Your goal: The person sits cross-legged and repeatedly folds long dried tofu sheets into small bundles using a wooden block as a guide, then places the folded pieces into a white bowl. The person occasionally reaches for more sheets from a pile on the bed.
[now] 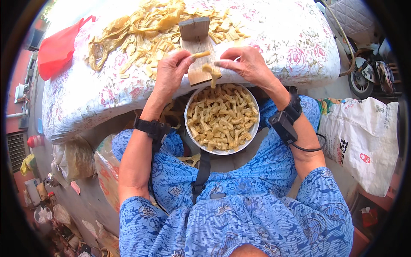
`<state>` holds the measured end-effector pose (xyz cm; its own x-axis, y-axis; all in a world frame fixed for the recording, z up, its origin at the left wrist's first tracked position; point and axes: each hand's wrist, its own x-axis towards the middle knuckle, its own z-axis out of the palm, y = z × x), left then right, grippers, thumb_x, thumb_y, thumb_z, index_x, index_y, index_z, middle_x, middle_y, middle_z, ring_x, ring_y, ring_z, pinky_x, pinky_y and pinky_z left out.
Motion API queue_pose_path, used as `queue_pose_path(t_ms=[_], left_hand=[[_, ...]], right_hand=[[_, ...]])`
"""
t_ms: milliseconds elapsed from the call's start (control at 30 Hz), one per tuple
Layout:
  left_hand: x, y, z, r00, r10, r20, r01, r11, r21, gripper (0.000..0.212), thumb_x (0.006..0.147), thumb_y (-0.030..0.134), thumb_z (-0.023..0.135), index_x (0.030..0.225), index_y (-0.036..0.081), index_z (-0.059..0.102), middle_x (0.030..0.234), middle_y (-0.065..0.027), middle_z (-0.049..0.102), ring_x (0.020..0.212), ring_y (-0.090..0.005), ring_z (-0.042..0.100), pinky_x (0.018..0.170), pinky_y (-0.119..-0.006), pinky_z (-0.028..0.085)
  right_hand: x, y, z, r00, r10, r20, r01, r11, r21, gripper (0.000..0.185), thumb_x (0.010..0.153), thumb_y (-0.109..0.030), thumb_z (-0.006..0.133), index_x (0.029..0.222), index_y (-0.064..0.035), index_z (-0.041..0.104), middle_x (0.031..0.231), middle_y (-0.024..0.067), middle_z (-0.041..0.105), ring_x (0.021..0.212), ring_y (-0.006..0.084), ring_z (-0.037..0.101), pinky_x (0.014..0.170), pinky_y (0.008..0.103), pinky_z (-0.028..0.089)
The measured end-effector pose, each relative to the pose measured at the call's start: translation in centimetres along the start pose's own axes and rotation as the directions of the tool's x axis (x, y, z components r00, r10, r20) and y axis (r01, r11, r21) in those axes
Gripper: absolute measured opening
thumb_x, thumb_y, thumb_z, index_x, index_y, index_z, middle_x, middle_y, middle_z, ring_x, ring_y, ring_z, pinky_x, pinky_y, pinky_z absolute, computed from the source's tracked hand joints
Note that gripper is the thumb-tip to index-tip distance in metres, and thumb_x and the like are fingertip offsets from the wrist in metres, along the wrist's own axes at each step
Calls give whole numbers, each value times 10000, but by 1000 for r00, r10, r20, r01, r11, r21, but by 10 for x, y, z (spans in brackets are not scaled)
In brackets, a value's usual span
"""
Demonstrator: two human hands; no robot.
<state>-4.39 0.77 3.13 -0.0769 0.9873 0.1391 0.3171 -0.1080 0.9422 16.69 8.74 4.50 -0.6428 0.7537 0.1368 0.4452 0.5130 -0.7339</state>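
Note:
My left hand (pixel 173 69) pinches a short yellow strip (pixel 201 54), which looks like tofu skin, above a wooden board (pixel 200 66) with an upright block (pixel 194 28) at its far end. Across from it, my right hand (pixel 247 66) has thumb and forefinger apart. Just below the right thumb is a knotted yellow piece (pixel 212 73), over the board's near end; whether it touches the thumb is unclear. Under that end, between my knees, a round white-rimmed bowl (pixel 185 117) is heaped with similar knotted pieces (pixel 223 119).
Cut yellow strips (pixel 157 48) and larger crumpled sheets (pixel 141 21) cover part of the flowered tablecloth (pixel 295 61). A red bag (pixel 59 49) lies at the table's left. A white woven sack (pixel 362 144) stands right of me; plastic bags (pixel 75 157) sit on the left floor.

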Motion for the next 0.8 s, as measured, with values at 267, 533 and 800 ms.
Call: queue_pose_path(t_ms=[267, 533, 800], left_hand=[[-22, 16, 36, 953, 187, 240, -244, 941, 234, 94, 837, 99, 571, 915, 47, 569, 728, -84, 594, 645, -201, 565, 582, -295, 454], [-16, 15, -6, 970, -77, 232, 72, 997, 29, 100, 864, 106, 550, 879, 23, 604, 710, 10, 577, 652, -63, 506, 586, -204, 422], [-22, 22, -8, 816, -105, 568, 450, 732, -512, 280, 891, 326, 543, 889, 56, 620, 777, 34, 573, 704, -42, 506, 634, -191, 431]], right_hand=[[-5, 0, 29, 952, 244, 185, -299, 870, 392, 211, 863, -176, 570, 774, 2, 640, 566, -18, 540, 470, 25, 467, 406, 162, 356], [-22, -15, 19, 722, -84, 687, -511, 603, 612, 229, 819, -176, 608, 926, 23, 646, 537, -51, 484, 425, 10, 389, 394, 160, 287], [-16, -14, 21, 820, -297, 488, -373, 369, 851, 600, 791, -500, 587, 973, 72, 612, 456, -85, 374, 412, 9, 309, 410, 170, 240]])
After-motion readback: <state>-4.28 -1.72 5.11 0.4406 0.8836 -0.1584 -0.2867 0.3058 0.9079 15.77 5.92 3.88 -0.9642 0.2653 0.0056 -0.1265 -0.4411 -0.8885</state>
